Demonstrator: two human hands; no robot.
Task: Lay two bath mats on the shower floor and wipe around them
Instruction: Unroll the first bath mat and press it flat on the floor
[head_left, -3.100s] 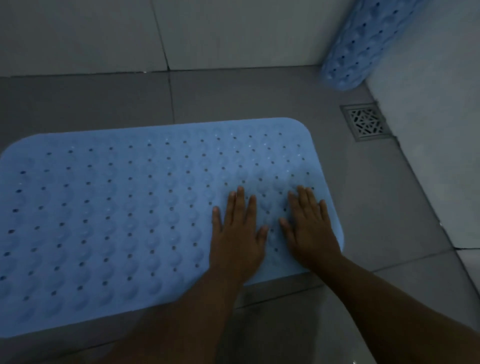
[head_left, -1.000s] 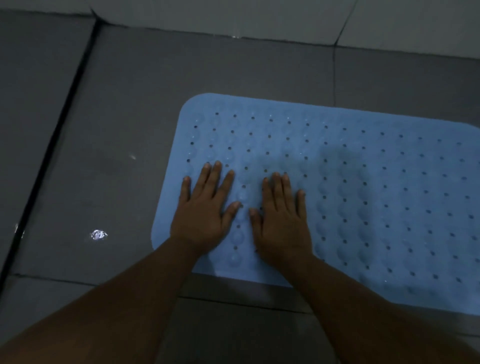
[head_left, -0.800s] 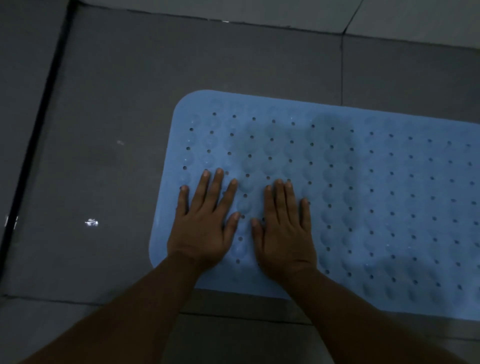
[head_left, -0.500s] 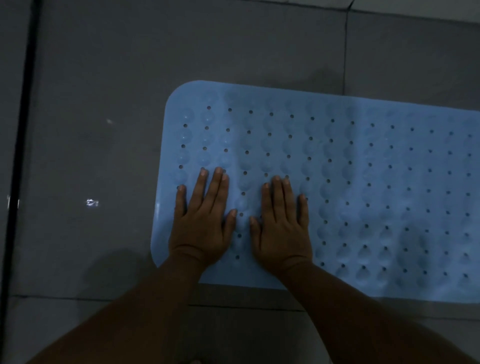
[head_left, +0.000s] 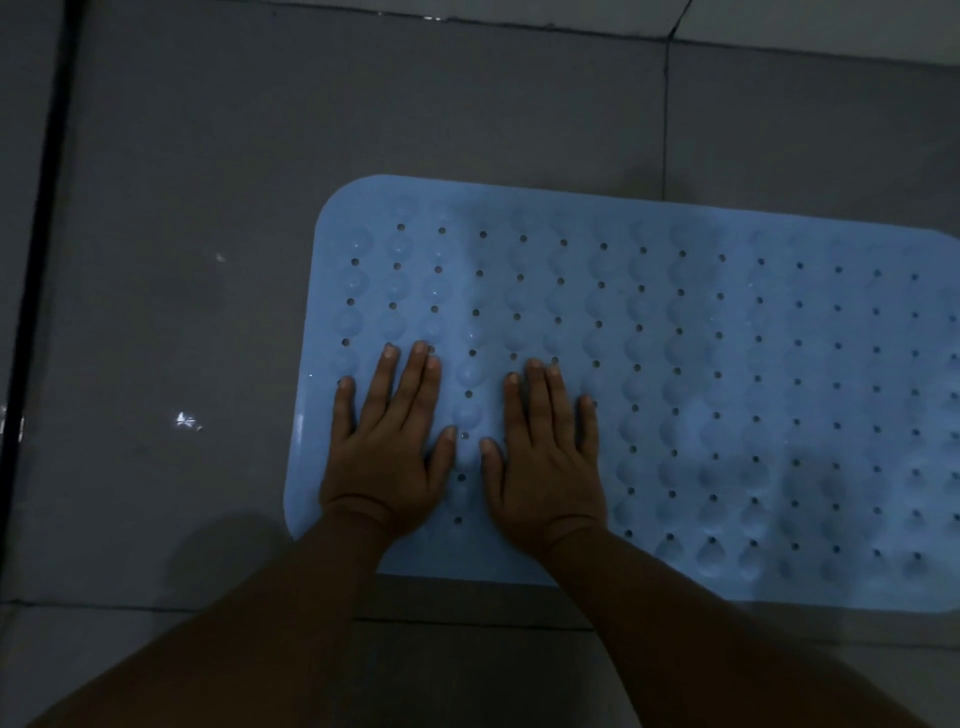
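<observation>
Left hand (head_left: 387, 457) and right hand (head_left: 545, 462) flat, fingers straight, side by side on blue bath mat's (head_left: 727, 364) left end

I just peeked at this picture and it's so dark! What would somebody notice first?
First, the big light-blue rubber bath mat with bumps and little holes, lying flat on the grey tiled floor and running off the right edge. Then the left hand and right hand, side by side, pressed flat near the mat's left end.
</observation>
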